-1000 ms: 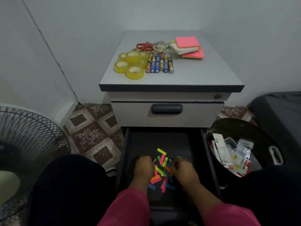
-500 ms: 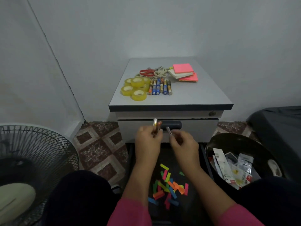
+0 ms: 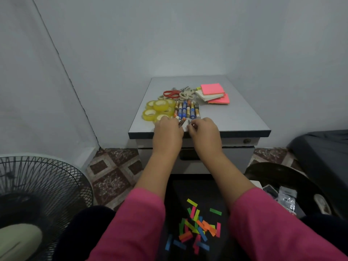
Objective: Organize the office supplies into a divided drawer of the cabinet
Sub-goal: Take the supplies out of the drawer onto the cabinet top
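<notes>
Two small cylindrical batteries are pinched at the cabinet top's [image 3: 235, 121] front edge: an orange-banded battery [image 3: 182, 122] in the left hand [image 3: 168, 131], a dark-labelled battery [image 3: 190, 122] in the right hand [image 3: 204, 131], fingers curled round each. Light, rigid and smooth, they are judged prone to rolling and best held mid-barrel. Scattered coloured paper strips [image 3: 195, 226] lie in the open black bottom drawer [image 3: 175, 194].

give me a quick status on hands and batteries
Left hand grips a battery at the cabinet top's front edge. Right hand pinches another. Battery row just ahead, nothing blocking.
</notes>
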`<state>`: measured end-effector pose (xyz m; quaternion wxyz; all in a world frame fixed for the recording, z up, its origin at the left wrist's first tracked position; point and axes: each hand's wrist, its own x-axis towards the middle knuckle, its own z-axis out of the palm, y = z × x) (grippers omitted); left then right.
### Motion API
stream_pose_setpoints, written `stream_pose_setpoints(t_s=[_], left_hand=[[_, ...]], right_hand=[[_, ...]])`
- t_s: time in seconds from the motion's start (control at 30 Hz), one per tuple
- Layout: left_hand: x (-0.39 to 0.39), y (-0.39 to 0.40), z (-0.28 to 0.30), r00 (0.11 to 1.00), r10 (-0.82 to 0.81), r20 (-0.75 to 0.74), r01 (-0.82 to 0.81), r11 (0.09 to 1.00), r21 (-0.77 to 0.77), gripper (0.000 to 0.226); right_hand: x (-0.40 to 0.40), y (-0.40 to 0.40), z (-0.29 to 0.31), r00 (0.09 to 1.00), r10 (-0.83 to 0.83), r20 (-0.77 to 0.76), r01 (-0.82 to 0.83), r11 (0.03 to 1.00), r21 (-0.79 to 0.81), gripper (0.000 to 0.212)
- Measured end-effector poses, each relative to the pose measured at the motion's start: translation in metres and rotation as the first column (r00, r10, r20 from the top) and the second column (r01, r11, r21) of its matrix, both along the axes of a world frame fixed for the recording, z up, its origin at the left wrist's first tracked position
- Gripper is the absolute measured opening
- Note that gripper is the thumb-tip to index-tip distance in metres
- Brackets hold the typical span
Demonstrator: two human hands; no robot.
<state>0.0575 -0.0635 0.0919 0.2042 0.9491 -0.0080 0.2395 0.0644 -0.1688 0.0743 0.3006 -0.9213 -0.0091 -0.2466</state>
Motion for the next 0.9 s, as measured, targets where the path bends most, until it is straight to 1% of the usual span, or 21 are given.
stream_pose_setpoints(t_s=[0.13, 0.23, 0.37, 0.5, 0.63, 0.8, 0.9], left_hand=[[-0.002, -0.002, -0.002, 0.999, 0.040, -0.009, -0.040, 0.999, -0.001, 0.024], [-0.003, -0.003, 0.002, 0.997, 0.081, -0.014, -0.079, 0.994, 0.081, 0.029], [0.001, -0.004, 0.012, 0.991, 0.116, -0.061, -0.104, 0.979, 0.176, 0.034], [0.006, -0.004, 0.017, 0.988, 0.125, -0.094, -0.103, 0.972, 0.212, 0.036], [0.005, -0.006, 0.018, 0.989, 0.117, -0.093, -0.102, 0.983, 0.156, 0.031], [0.000, -0.009, 0.012, 0.996, 0.082, -0.016, -0.082, 0.996, 0.034, 0.021], [-0.001, -0.009, 0.009, 0.998, 0.053, 0.028, -0.052, 0.998, -0.024, 0.028]], right_hand=[[-0.001, -0.002, 0.000, 1.000, 0.022, -0.022, -0.022, 1.000, 0.011, 0.022], [-0.002, -0.003, -0.001, 0.999, 0.045, -0.020, -0.045, 0.999, 0.026, 0.023], [-0.006, -0.006, 0.002, 0.997, 0.072, -0.024, -0.071, 0.996, 0.051, 0.027], [-0.006, -0.008, 0.003, 0.995, 0.086, -0.041, -0.084, 0.995, 0.056, 0.028], [-0.005, -0.008, 0.004, 0.995, 0.085, -0.047, -0.082, 0.995, 0.064, 0.029], [-0.005, -0.008, 0.003, 0.995, 0.090, -0.050, -0.085, 0.993, 0.085, 0.028], [-0.004, -0.008, 0.003, 0.994, 0.093, -0.054, -0.087, 0.991, 0.097, 0.028]])
